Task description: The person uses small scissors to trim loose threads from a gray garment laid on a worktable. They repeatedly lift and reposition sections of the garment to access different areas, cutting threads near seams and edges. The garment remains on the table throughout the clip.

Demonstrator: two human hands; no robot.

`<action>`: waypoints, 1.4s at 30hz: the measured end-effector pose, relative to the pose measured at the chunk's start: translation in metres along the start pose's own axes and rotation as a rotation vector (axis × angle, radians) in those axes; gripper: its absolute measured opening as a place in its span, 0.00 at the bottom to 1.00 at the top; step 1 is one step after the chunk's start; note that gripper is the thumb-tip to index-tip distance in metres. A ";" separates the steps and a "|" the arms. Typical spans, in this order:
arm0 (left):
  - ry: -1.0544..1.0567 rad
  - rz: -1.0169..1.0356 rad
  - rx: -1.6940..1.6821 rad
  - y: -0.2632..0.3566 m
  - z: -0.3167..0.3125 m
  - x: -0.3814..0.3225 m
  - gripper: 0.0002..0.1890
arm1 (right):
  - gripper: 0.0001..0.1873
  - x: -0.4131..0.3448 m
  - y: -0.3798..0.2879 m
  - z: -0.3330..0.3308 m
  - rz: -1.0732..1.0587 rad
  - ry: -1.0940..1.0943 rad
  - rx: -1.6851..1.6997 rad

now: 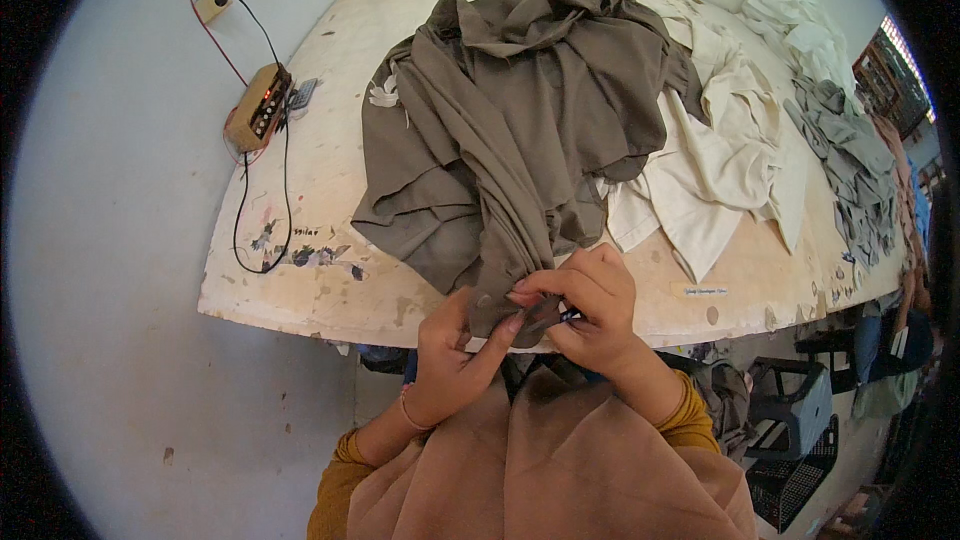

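A grey-brown cloth garment (540, 112) lies bunched over the table, one gathered part drawn down to the front edge. My left hand (454, 349) grips the end of that part, its thumb pressed on the fabric. My right hand (596, 307) is closed around a small dark tool, apparently thread snips (571, 313), partly hidden by the fingers. Its thumb and finger are at the cloth end, close to my left thumb. A pale round spot, perhaps a button, shows on the cloth there. A white tag (384, 94) hangs at the garment's left side.
White garments (720, 165) lie right of the brown cloth on the worn table (405, 292). Beyond them are grey cloths (847, 150) and a white heap (799, 30). A corded box device (259, 109) stands at the left wall. A plastic stool (791, 405) is below right.
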State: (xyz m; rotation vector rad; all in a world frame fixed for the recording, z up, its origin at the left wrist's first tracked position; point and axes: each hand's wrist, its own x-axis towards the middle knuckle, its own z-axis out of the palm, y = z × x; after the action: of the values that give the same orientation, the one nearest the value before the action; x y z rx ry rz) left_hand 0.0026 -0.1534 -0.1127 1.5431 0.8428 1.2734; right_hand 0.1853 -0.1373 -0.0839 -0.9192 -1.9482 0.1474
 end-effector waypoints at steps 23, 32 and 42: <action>0.013 -0.066 -0.053 0.008 0.001 -0.001 0.06 | 0.19 -0.001 0.013 0.003 -0.001 0.053 0.102; -0.046 -0.036 0.031 0.012 -0.003 0.001 0.08 | 0.19 -0.001 0.011 0.005 0.013 -0.003 -0.031; 0.036 -0.065 -0.029 0.015 -0.002 0.000 0.10 | 0.18 0.000 0.012 -0.003 -0.100 -0.123 -0.307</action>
State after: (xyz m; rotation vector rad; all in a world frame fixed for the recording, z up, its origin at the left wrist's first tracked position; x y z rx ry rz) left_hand 0.0000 -0.1582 -0.0986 1.4623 0.8869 1.2648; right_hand 0.1945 -0.1297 -0.0881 -1.0271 -2.1648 -0.1617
